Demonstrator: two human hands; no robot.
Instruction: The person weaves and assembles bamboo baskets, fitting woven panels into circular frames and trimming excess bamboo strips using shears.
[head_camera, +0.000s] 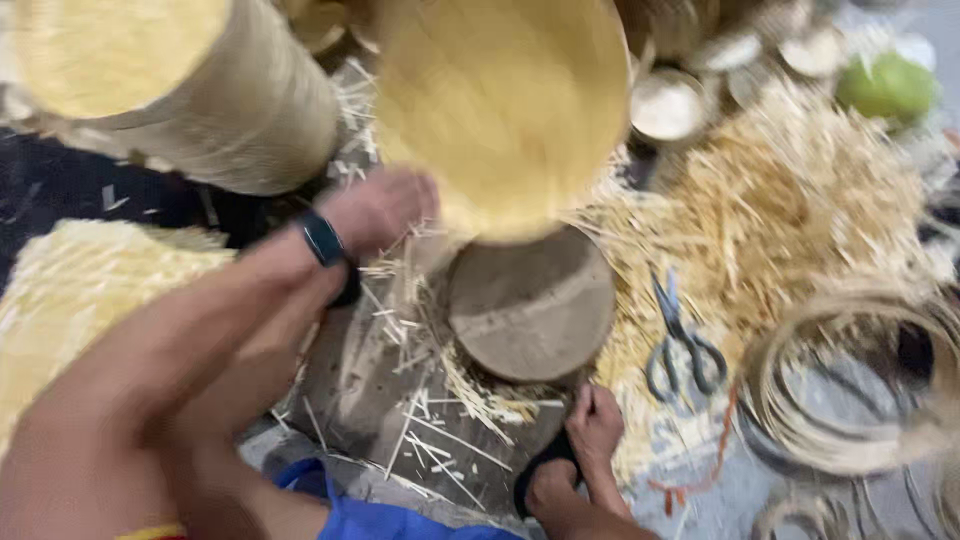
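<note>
There is 1 view, from a camera on the person's head, facing steeply down and slightly forward over the lap and the floor. It sits close: the left forearm fills the lower left, and the left hand (380, 210) reaches a blurred round woven basket (505, 105) at the top. A round wooden block (530, 305) lies near the centre. Scissors (680, 345) lie right of it. The frame is motion-blurred, so the far top edge is probably more baskets.

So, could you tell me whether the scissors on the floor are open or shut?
Shut: the scissors lie flat among the bamboo shavings, blades together in one narrow line, handles side by side.
</note>
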